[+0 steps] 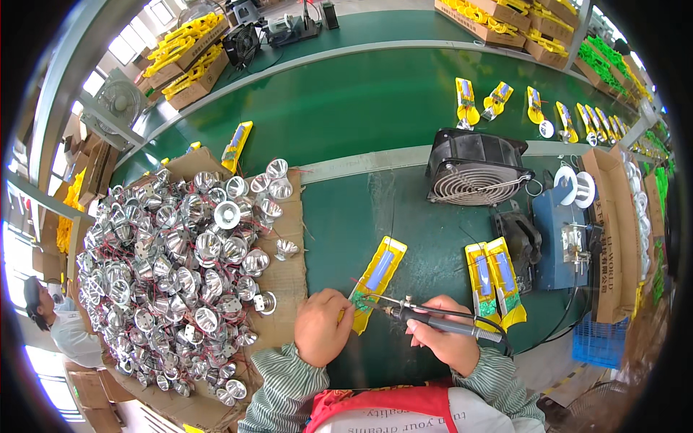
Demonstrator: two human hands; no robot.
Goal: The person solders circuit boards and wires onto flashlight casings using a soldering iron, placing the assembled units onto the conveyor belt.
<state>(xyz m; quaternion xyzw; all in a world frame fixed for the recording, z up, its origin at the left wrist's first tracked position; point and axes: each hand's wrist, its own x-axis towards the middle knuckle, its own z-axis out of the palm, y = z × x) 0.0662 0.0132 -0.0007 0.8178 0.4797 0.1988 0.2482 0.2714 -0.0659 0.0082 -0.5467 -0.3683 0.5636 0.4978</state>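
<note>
A yellow plastic casing [384, 260] lies tilted on the green bench in front of me, with a blue cylindrical battery and a small green circuit board [361, 301] in it. My left hand [321, 326] is closed at the casing's left edge, its fingertips beside the board; thin red wires show there. My right hand [449, 339] grips a soldering iron [440, 322] with a thin metal feed tube along it. The iron's tip points at the board; whether it touches is too small to tell. Two similar yellow casings [491, 281] lie side by side to the right.
A heap of silver reflector cups [180, 274] with red wires covers cardboard [289, 238] at left. A black fan [476, 169] and blue solder-feeding unit [559, 238] stand at right, near an open carton [610, 231]. More casings lie on the green conveyor [346, 94] beyond. Another person [68, 328] is far left.
</note>
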